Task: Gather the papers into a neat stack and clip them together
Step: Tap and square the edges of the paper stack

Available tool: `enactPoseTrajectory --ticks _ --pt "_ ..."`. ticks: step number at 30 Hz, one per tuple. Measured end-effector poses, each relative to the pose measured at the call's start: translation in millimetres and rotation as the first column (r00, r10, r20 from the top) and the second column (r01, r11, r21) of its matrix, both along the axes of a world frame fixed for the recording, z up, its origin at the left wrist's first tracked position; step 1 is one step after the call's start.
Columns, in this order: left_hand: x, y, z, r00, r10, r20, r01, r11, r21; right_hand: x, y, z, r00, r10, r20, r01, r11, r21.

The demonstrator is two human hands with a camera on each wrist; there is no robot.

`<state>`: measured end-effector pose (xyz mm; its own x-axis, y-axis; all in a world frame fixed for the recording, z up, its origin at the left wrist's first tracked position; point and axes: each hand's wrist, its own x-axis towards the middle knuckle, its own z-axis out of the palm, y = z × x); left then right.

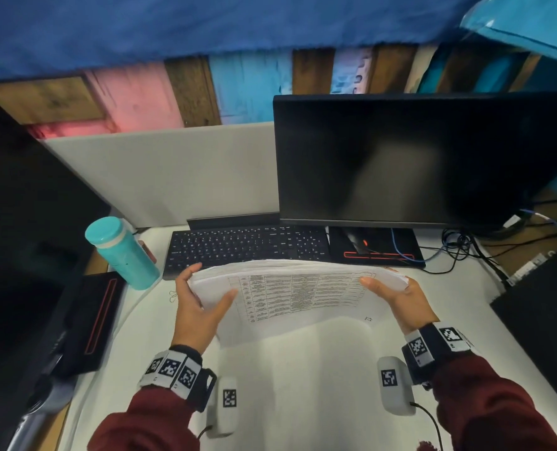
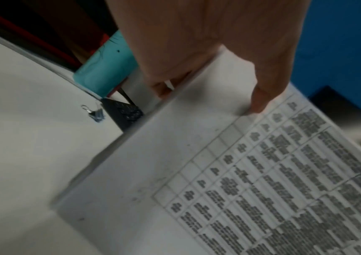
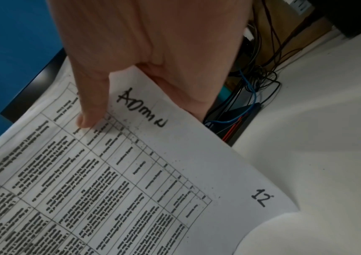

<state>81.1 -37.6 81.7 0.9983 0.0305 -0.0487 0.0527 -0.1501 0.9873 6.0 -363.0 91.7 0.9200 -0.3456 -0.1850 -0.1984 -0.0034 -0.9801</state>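
Note:
A stack of white papers [image 1: 299, 294] with a printed table on top is held up above the white desk [image 1: 303, 379], bowed in the middle. My left hand [image 1: 202, 304] grips its left edge, thumb on top [image 2: 260, 101] and fingers behind. My right hand [image 1: 391, 292] grips the right edge the same way, thumb [image 3: 90, 119] on the top sheet [image 3: 131, 172]. The top sheet [image 2: 219, 181] carries handwriting and the number 12. A small binder clip [image 2: 94, 112] lies on the desk left of the stack, near the keyboard corner; in the head view the clip [image 1: 172, 296] is faint.
A black keyboard [image 1: 247, 247] sits just behind the papers, with a dark monitor [image 1: 417, 157] behind it at right. A teal bottle [image 1: 120, 252] stands left of the keyboard. Cables [image 1: 459, 249] tangle at right; a black box with red trim [image 1: 88, 320] is at the left edge.

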Motion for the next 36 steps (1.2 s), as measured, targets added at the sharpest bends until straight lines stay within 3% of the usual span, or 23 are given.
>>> enactPoseTrajectory --ticks 3,8,15,17,20,24,26,31,33,36 --pt "-3 8 -10 0.996 -0.051 -0.076 0.059 0.993 0.102 1 -2 -4 1.0 -0.014 -0.02 0.014 1.0 -0.001" --pt "-3 6 -7 0.987 -0.09 -0.136 0.099 0.994 0.056 5 7 3 0.993 -0.1 -0.061 0.101 0.995 0.015" --pt "-2 11 -3 0.979 -0.141 -0.149 0.156 0.984 0.091 13 12 20 0.95 -0.312 0.011 0.311 0.948 0.063" --pt "-1 12 -3 0.978 -0.151 -0.146 0.167 0.98 0.105 13 10 19 0.965 -0.25 0.078 0.247 0.968 0.048" --pt "1 11 -2 0.977 -0.149 -0.152 0.165 0.981 0.102 9 0 -4 0.988 -0.042 0.148 0.052 0.997 -0.061" --pt "3 8 2 0.979 -0.148 -0.138 0.165 0.979 0.12 7 -9 -20 0.992 0.12 -0.044 -0.128 0.952 -0.279" --pt "6 6 11 0.985 -0.145 -0.094 0.158 0.976 0.151 10 -15 -22 0.989 0.092 -0.111 -0.121 0.951 -0.285" --pt "11 10 40 0.987 -0.136 0.086 0.121 0.979 0.161 17 -18 -22 0.998 -0.042 -0.04 0.034 0.984 -0.176" --pt "10 13 36 0.987 -0.151 0.051 0.14 0.976 0.169 15 -15 -23 0.993 -0.093 -0.068 0.084 0.988 -0.127" --pt "3 20 11 0.979 -0.176 -0.101 0.194 0.958 0.21 10 -10 -37 0.982 0.062 -0.18 -0.097 0.976 -0.194"
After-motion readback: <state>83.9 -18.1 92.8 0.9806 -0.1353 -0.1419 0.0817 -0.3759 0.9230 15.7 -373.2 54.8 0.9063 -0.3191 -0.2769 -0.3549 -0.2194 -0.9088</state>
